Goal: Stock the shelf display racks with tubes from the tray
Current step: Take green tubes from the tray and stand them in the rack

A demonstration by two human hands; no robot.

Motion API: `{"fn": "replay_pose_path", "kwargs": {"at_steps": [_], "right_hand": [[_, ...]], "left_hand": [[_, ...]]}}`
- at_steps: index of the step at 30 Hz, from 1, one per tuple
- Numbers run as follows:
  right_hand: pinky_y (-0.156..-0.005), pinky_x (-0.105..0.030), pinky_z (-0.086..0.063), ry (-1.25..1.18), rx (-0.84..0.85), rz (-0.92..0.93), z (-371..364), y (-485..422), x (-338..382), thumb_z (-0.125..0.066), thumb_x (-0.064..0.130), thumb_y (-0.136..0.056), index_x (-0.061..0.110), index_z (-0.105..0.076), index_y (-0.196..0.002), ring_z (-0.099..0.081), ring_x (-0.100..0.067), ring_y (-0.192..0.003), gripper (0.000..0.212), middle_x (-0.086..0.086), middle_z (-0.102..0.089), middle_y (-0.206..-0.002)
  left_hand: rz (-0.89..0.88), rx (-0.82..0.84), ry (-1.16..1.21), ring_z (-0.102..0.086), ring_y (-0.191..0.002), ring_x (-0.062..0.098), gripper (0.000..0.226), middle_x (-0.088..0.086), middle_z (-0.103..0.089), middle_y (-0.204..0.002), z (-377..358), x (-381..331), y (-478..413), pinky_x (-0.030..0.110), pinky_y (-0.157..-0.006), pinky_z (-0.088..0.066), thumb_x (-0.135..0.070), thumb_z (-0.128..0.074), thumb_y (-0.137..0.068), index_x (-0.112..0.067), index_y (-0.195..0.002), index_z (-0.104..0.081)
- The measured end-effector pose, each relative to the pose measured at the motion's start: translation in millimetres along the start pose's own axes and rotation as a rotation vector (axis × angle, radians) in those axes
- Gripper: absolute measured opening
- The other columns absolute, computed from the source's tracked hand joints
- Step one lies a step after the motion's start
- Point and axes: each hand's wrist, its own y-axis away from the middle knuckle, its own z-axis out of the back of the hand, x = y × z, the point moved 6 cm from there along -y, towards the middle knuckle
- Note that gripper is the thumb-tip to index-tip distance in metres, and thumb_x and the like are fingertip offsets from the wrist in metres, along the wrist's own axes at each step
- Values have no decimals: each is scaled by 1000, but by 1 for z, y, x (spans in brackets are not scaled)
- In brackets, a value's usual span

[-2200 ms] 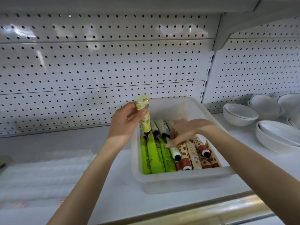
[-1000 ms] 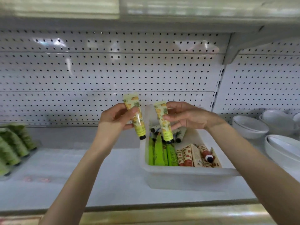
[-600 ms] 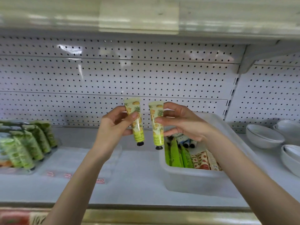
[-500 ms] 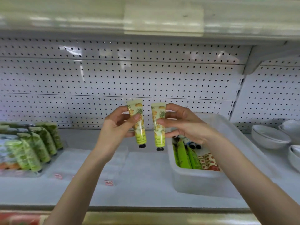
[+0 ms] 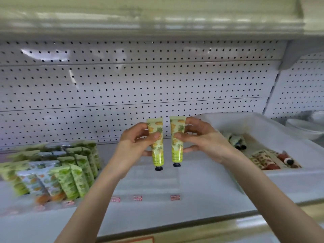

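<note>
Above the shelf, between the stocked rack and the tray, we hold two pineapple-print tubes upright, caps down. Our left hand pinches the left tube and our right hand pinches the right tube, with a small gap between the two. The clear rack beneath them (hard to make out) looks unfilled. More tubes wait in the tray, so we judge the job is partly done.
</note>
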Motion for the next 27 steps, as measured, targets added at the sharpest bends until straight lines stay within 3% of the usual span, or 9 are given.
{"fn": "replay_pose_path", "kwargs": {"at_steps": [7, 12, 18, 25, 27], "right_hand": [[-63, -28, -57, 1, -32, -18, -23, 20, 2, -66, 8, -83, 12, -60, -109, -69, -14, -85, 27, -11, -66, -103], [-65, -29, -57, 2, -22, -41, -33, 35, 1, -68, 11, -82, 15, -61, -109, -68, -12, -89, 28, -3, -66, -98], [-61, -26, -55, -28, -33, -38, -48, 64, 0, -66, 11, -83, 18, -63, -97, -67, -9, -78, 16, 3, -65, -86], [-62, -28, -57, -5, 16, -44, -71, 90, 0, -66, 11, -85, 15, -63, -102, -66, -8, -79, 18, -1, -63, -91], [-59, -24, -55, -18, 27, -42, -82, 93, 1, -65, 10, -85, 15, -62, -102, -65, -6, -76, 17, 0, -62, -90]], "left_hand": [[25, 93, -5, -65, -70, 7, 11, 5, -66, -86, 13, 8, 6, 24, -56, -55, -10, -64, -83, -16, -93, -65], [13, 95, 53, -67, -73, 7, 12, 3, -67, -87, 15, 4, 25, 24, -58, -56, -15, -64, -83, -18, -95, -65], [25, 83, 40, -67, -77, 10, 15, 4, -68, -92, 20, -1, 60, 23, -60, -55, -17, -65, -81, -18, -95, -65], [53, -41, -11, -66, -73, 4, 28, -1, -68, -90, 47, 1, 108, 26, -62, -58, -27, -67, -74, -16, -99, -64], [49, -84, -18, -66, -69, 2, 18, -1, -67, -89, 63, -1, 116, 26, -62, -58, -20, -66, -79, -16, -96, -64]]}}
